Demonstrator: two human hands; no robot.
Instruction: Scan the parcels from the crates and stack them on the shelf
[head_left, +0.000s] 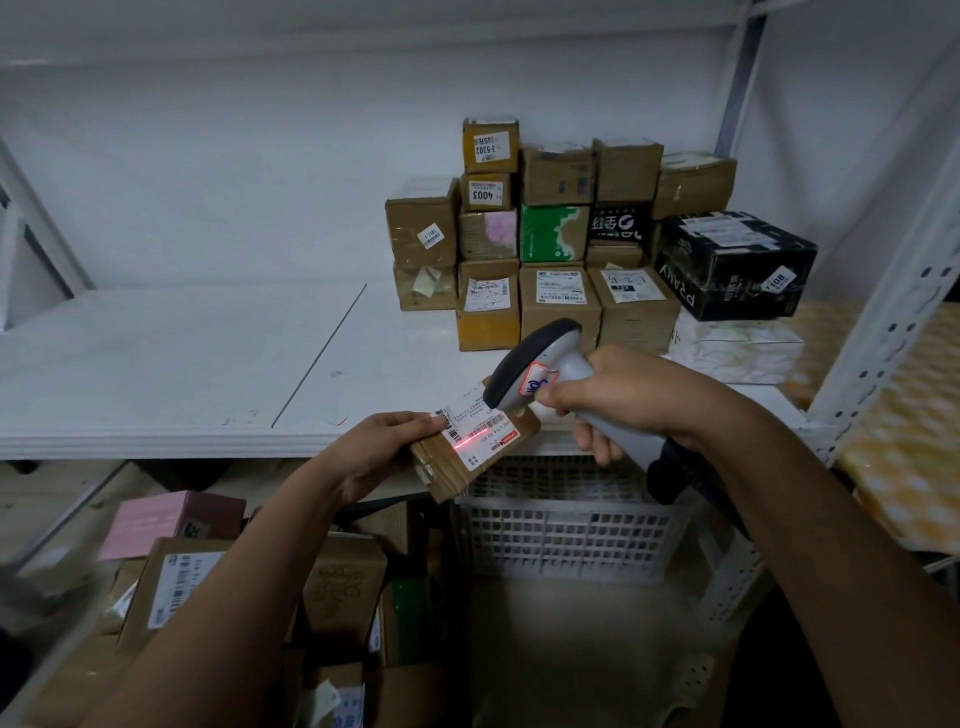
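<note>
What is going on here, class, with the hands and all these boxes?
A person is scanning a parcel. The left hand holds a small brown cardboard parcel with a white label in front of the white metal shelf, while the right hand aims a grey handheld barcode scanner at it; a red laser line crosses the label. A stack of cardboard boxes already stands on the shelf, and more parcels wait below.

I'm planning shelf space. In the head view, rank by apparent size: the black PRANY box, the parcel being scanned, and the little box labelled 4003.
1. Black PRANY box, clearly largest.
2. Parcel being scanned, though it sits nearer the camera, so its true size is unsure.
3. Box labelled 4003, smallest.
</note>
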